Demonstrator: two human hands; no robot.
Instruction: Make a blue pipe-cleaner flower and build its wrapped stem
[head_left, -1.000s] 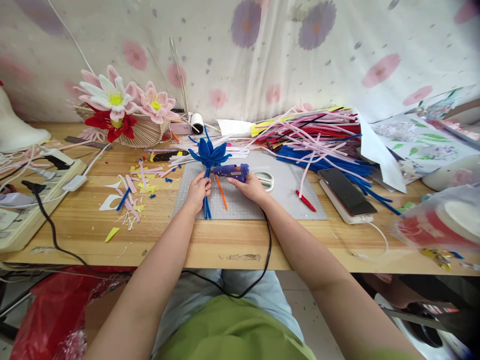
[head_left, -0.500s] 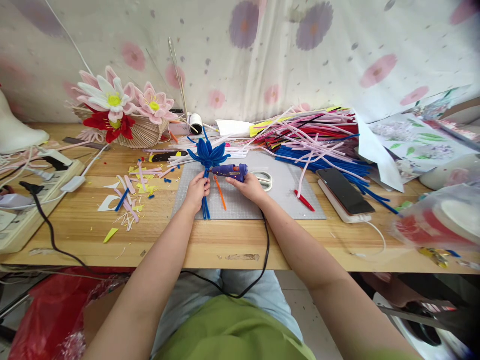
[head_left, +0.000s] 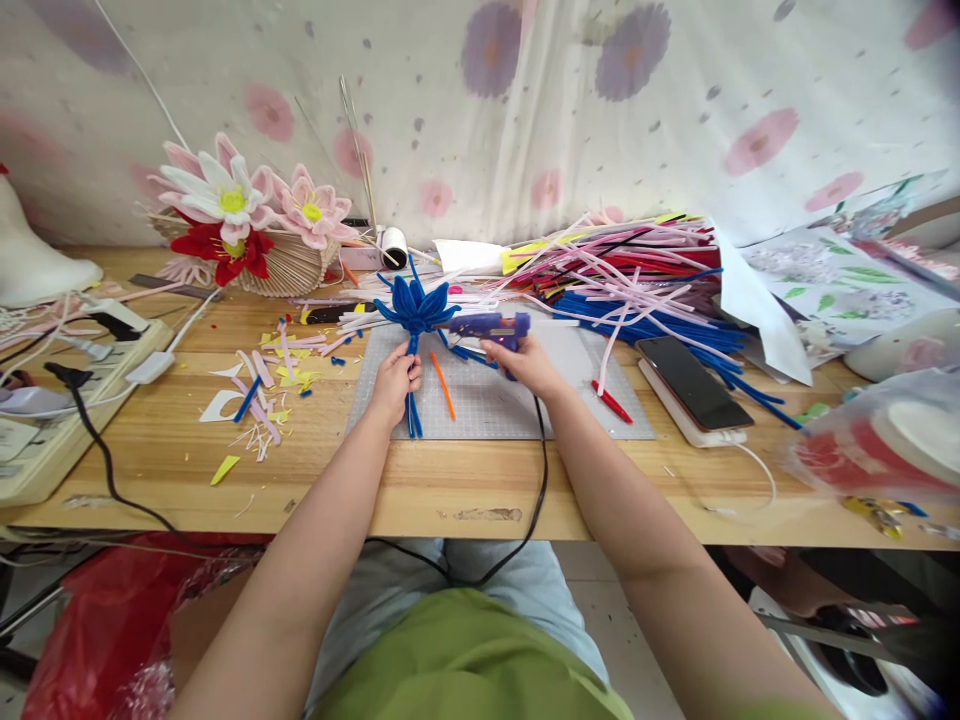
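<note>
My left hand [head_left: 397, 384] is closed round the stem of a blue pipe-cleaner flower [head_left: 417, 306], held upright over the grey cutting mat [head_left: 480, 412]. Its stem ends stick out below my fingers. A dark blue hot glue gun [head_left: 487, 326] is in the grip of my right hand [head_left: 522, 366], its nozzle pointing left, close under the petals; whether it touches them I cannot tell. A white glue stick [head_left: 559, 323] juts from its back, and a black cord hangs below. An orange pipe-cleaner piece [head_left: 442, 386] and a red pen-like tool [head_left: 612, 402] lie on the mat.
Pink, red and blue pipe cleaners [head_left: 637, 300] are heaped behind the mat. A phone [head_left: 694, 382] lies at the right. To the left are coloured scraps [head_left: 262, 400], a power strip [head_left: 82, 400] and finished flowers [head_left: 232, 200] on a fan-shaped base.
My right hand has drawn the glue gun to the right and turned it nearly level, exposing the glue stick at its back. My left hand and the flower have barely moved.
</note>
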